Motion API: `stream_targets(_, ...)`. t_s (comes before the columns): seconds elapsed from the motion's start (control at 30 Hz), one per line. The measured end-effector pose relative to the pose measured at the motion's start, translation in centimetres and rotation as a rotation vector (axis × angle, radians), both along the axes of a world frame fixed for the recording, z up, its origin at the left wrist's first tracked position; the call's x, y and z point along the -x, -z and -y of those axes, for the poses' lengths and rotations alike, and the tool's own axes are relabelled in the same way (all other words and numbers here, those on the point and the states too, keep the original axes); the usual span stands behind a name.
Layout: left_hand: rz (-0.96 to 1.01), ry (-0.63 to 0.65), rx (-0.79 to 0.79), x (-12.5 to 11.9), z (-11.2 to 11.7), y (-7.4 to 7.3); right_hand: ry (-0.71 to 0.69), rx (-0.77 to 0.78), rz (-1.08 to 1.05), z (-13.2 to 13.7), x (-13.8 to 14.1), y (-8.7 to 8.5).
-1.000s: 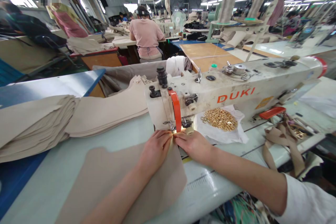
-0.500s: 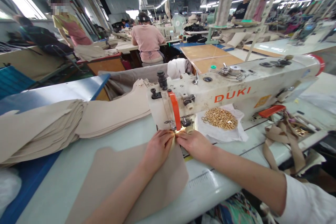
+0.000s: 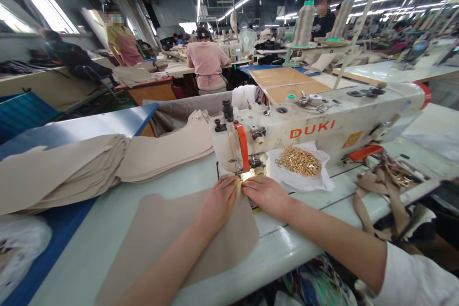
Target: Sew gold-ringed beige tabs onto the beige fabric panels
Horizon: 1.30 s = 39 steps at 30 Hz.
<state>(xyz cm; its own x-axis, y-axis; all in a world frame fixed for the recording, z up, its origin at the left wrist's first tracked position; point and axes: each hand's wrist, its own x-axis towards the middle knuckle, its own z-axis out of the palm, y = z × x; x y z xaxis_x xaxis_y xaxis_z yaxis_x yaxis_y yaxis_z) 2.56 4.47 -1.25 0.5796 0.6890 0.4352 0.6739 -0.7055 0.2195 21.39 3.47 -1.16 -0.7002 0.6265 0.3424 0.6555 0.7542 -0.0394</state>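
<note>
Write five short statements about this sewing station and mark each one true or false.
1. The left hand and right hand both touch the beige fabric piece by the sewing machine needle. True.
2. Gold rings lie heaped on a white cloth beneath the machine arm. True.
3. The machine's brand name is blue. False: the DUKI lettering is orange.
4. Cut fabric is stacked right of the machine. False: the stack of cut pieces lies on its left.
5. The right hand holds scissors. False: it holds no tool.

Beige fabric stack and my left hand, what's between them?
Head view: from the fabric stack, bare pale tabletop, then the flat beige panel under the left hand.
</note>
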Motion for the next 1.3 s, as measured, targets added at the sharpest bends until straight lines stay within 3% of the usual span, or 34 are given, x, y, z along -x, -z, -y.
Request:
stream_targets(0.73,-0.167,-0.003,-0.005,0.36,-0.3,0.84,0.028,0.032,0.079,-0.04,0.47,-0.8)
stream_targets(1.3,-0.07,-0.01,0.014,0.06,-0.76,0.25,0.029,0.043,0.065,-0.45,0.41,-0.49)
